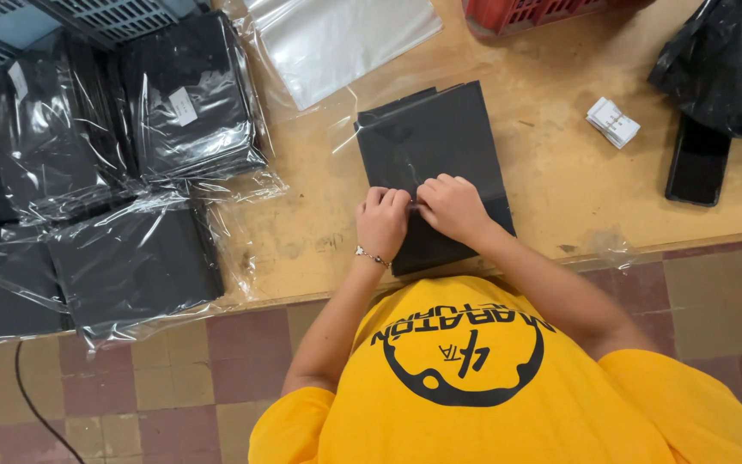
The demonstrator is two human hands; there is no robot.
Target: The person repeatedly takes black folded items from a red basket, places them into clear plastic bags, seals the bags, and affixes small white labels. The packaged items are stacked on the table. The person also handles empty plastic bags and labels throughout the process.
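A black folded garment [435, 137] in a clear plastic bag lies flat on the wooden table [560, 180], right in front of me. My left hand [381, 222], with a thin bracelet at the wrist, and my right hand [453, 206] rest side by side on the garment's near half. Their fingertips meet and pinch at the bag's plastic around the middle of the garment. What lies under the fingers is hidden. My yellow shirt [474, 378] fills the bottom of the view.
Stacks of bagged black garments [130, 258] cover the table's left side, below grey crates [88, 17]. A pile of empty clear bags [337, 34] and a red crate [526, 13] lie at the back. At the right are white tags [613, 122], a black phone [696, 163] and a black plastic sack [723, 60].
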